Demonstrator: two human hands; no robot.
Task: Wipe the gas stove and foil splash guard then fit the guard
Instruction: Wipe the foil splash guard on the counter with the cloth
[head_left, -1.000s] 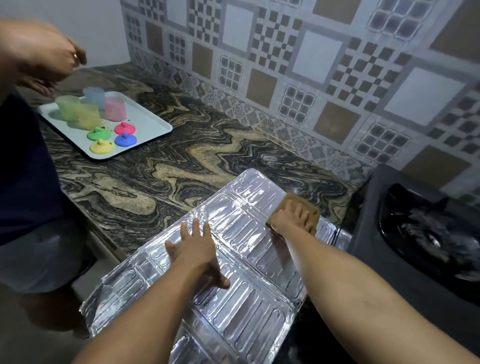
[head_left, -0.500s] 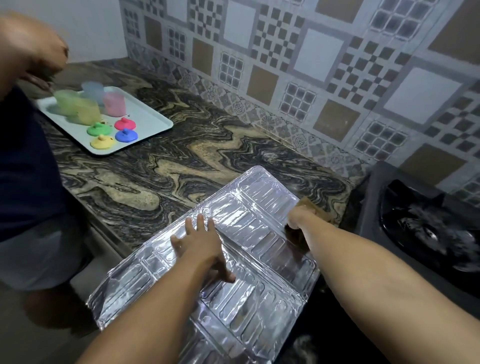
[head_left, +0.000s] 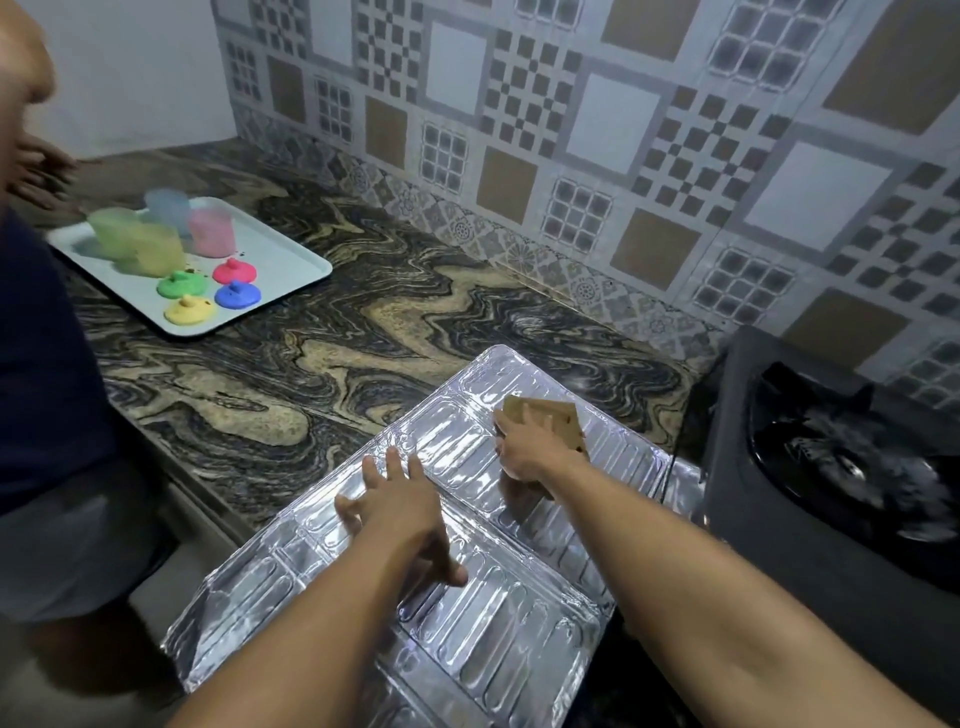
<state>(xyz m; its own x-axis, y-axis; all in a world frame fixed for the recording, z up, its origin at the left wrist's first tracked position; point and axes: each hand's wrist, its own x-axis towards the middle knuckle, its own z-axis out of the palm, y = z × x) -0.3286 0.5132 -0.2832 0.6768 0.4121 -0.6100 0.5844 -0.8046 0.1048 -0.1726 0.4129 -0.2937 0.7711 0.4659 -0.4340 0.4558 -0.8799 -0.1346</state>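
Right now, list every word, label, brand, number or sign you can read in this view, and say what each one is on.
No readable text in this view.
Wall tiles: patterns only, no lettering.
Foil splash guard: embossed ribs, no print.
Cloth under the right hand: plain.
Tray, cups and lids: no labels visible.
Gas stove: no brand or markings visible.

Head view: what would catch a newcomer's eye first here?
The shiny foil splash guard lies flat across the counter's near edge, the left hand pressed open on it while the right hand rubs a brown cloth over its far panel. At far left, a white tray holds pastel cups and bright lids. The black gas stove sits at right.
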